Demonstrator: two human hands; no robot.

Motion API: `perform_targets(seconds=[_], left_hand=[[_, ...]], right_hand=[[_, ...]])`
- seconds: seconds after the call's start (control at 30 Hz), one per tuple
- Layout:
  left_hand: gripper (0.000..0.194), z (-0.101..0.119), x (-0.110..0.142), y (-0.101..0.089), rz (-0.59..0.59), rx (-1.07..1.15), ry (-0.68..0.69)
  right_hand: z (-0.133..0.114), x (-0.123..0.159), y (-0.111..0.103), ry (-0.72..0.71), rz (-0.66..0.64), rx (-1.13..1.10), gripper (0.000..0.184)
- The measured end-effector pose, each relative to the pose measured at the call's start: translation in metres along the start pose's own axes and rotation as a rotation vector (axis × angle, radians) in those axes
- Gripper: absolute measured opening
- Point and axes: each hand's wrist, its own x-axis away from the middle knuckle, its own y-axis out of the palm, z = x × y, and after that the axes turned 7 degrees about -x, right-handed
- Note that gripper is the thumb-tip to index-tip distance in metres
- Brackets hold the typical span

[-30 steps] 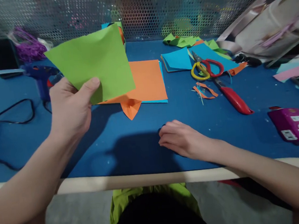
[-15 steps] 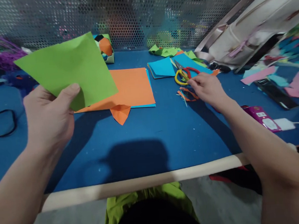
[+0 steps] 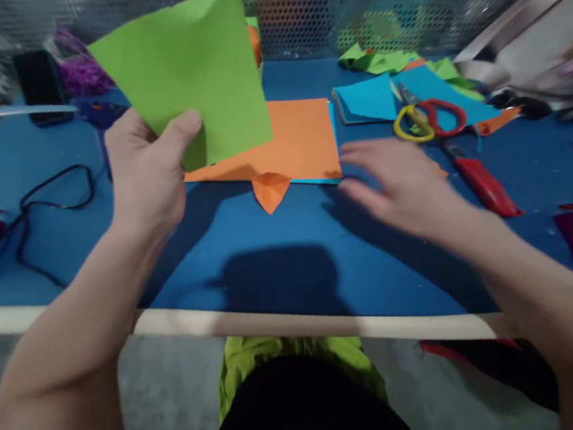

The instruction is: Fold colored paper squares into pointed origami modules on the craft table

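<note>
Paper, green, is being pinched between the thumb and fingers of our left hand, above the left part of the orange sheet. Our right hand, fingers parted and seemingly holding nothing, is hovering around that sheet's right edge; contact is staying unclear. Unlike earlier, we are no longer reaching to the scissors, lying right of the sheet, so cutting seems to be waiting.

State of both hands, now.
Left hand: closed, holding the green paper.
Right hand: open, holding nothing visible, near the orange paper.
</note>
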Motion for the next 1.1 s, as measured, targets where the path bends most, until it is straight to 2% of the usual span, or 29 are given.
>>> perform_targets(seconds=[0.03,0.07,0.1,0.17,0.2,0.27,0.33,0.43,0.53,0.67,0.77,0.83,0.9,0.93,1.0,1.03,1.07,1.1], left_hand=[[0.041,-0.002,0.000,-0.001,0.001,-0.020,0.000],[0.041,-0.005,0.000,-0.002,0.007,-0.036,-0.001],[0.041,-0.007,-0.001,-0.002,0.006,-0.043,-0.002],[0.040,-0.010,-0.001,-0.003,-0.011,-0.034,-0.002],[0.040,-0.012,-0.002,-0.004,-0.025,-0.027,-0.004],[0.040,-0.014,-0.002,-0.004,-0.044,-0.031,-0.024],[0.037,-0.015,-0.003,-0.004,-0.035,-0.055,-0.050],[0.026,-0.014,-0.001,-0.004,-0.011,-0.046,-0.059],[0.016,-0.013,0.003,-0.002,-0.025,-0.019,-0.102],[0.016,-0.011,0.012,0.005,-0.094,0.049,-0.177],[0.020,-0.009,0.018,0.010,-0.148,0.062,-0.215],[0.022,-0.008,0.021,0.011,-0.154,0.044,-0.243],[0.022,-0.007,0.022,0.012,-0.144,0.048,-0.247],[0.022,-0.007,0.022,0.011,-0.141,0.060,-0.240],[0.021,-0.006,0.021,0.011,-0.132,0.072,-0.223],[0.022,-0.006,0.021,0.011,-0.130,0.062,-0.221],[0.024,-0.005,0.021,0.012,-0.127,0.041,-0.218],[0.025,-0.003,0.020,0.013,-0.123,0.019,-0.208]], right_hand=[[-0.028,-0.001,0.013,-0.125,-0.142,-0.080,0.040],[-0.057,0.000,0.026,-0.279,-0.226,-0.165,0.047],[-0.084,0.001,0.040,-0.411,-0.287,-0.236,0.056],[-0.129,0.004,0.064,-0.629,-0.335,-0.343,0.064],[-0.144,0.004,0.075,-0.681,-0.372,-0.359,0.068],[-0.158,0.003,0.089,-0.652,-0.423,-0.361,0.077],[-0.151,0.003,0.093,-0.576,-0.498,-0.349,0.084],[-0.111,0.012,0.081,-0.366,-0.532,-0.265,0.086],[-0.056,0.040,0.054,-0.113,-0.478,-0.101,0.078],[0.015,0.083,0.020,0.171,-0.343,0.078,0.070],[0.047,0.098,0.005,0.307,-0.214,0.076,0.061],[0.050,0.099,0.000,0.343,-0.078,0.013,0.055],[0.039,0.095,0.002,0.266,0.007,-0.037,0.056],[0.031,0.093,0.005,0.181,0.003,-0.044,0.059],[0.015,0.085,0.013,-0.038,-0.162,-0.050,0.070],[0.009,0.081,0.017,-0.098,-0.250,-0.043,0.068],[0.006,0.077,0.018,-0.094,-0.280,-0.025,0.063],[0.005,0.074,0.018,-0.044,-0.233,-0.001,0.060]])
